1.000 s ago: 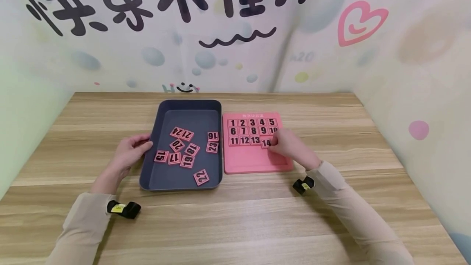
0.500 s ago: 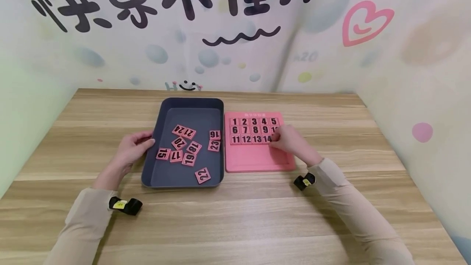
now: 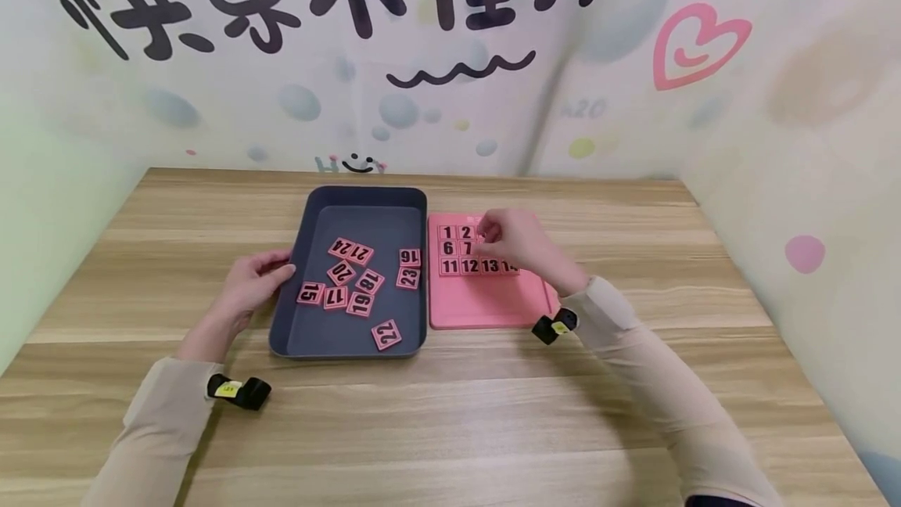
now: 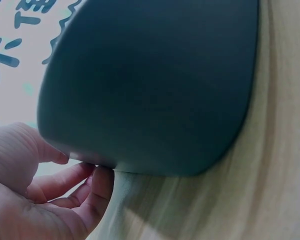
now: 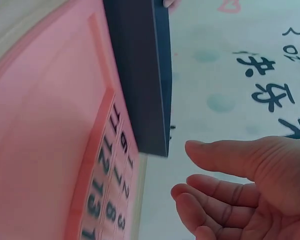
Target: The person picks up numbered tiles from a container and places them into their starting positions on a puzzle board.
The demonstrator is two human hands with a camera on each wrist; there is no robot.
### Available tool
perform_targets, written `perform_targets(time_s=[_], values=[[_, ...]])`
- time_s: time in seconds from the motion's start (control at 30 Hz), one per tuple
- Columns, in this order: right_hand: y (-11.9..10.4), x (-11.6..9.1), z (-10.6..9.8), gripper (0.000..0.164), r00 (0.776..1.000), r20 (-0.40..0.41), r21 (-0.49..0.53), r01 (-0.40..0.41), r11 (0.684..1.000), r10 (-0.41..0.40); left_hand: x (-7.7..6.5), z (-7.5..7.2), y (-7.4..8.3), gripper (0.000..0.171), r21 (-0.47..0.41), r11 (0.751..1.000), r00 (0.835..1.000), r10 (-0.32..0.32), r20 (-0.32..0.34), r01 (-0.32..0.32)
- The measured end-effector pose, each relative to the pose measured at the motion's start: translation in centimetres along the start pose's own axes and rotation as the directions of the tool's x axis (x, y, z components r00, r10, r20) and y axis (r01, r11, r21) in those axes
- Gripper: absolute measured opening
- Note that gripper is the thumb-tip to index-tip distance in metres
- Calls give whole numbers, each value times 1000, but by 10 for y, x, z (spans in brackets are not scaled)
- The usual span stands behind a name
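Note:
My left hand (image 3: 252, 284) grips the left side of a dark grey tray (image 3: 366, 219), thumb at the rim and fingers curled against the outer wall in the left wrist view. Loose pink number tiles lie in the tray, among them 15 (image 3: 310, 293), 22 (image 3: 385, 334) and 16 (image 3: 410, 257). Right of it is a pink number puzzle board (image 3: 479, 307), its upper rows filled with tiles such as 11 (image 3: 449, 266). Over those rows hovers my right hand (image 3: 524, 242), fingers loosely bent and nothing between them; it hides several tiles from the head view.
Tray and board stand side by side on a wood-grain table (image 3: 450, 429). Behind them rises a printed wall backdrop (image 3: 281, 131). Each wrist wears a small black camera, one at the left cuff (image 3: 241, 393) and one at the right (image 3: 555, 326).
Tile 14 has settled into line beside 13, and my right hand has let go of it and moved up and left over the board. The left hand stays on the tray.

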State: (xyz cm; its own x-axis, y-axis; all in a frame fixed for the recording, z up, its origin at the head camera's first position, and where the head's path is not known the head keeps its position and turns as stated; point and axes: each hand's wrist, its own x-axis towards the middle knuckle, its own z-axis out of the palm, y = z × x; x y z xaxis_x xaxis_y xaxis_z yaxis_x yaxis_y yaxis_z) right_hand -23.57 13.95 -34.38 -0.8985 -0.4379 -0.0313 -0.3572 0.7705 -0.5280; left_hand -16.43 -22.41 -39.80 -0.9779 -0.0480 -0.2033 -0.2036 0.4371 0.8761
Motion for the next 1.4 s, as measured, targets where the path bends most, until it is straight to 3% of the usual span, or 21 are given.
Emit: perform_targets(time_s=[0.2, 0.5, 0.9, 1.13, 1.4], values=[[-27, 13, 11, 22, 999, 30, 88, 39, 995, -42, 1, -1, 2, 46, -3, 1000, 1000, -5, 7, 5], [-60, 31, 27, 28, 992, 57, 111, 106, 988, -113, 1, -1, 2, 47, -9, 1000, 1000, 17, -1, -17], [-104, 54, 53, 27, 957, 154, 131, 226, 965, -245, 1, -2, 1, 47, -6, 1000, 1000, 10, 9, -10], [-121, 67, 73, 28, 932, 233, 199, 233, 952, -277, 1, -2, -2, 46, -12, 1000, 1000, 6, 9, -6], [-136, 78, 101, 31, 918, 291, 217, 209, 953, -268, 1, -2, -3, 46, -22, 999, 999, 32, 14, -32]])
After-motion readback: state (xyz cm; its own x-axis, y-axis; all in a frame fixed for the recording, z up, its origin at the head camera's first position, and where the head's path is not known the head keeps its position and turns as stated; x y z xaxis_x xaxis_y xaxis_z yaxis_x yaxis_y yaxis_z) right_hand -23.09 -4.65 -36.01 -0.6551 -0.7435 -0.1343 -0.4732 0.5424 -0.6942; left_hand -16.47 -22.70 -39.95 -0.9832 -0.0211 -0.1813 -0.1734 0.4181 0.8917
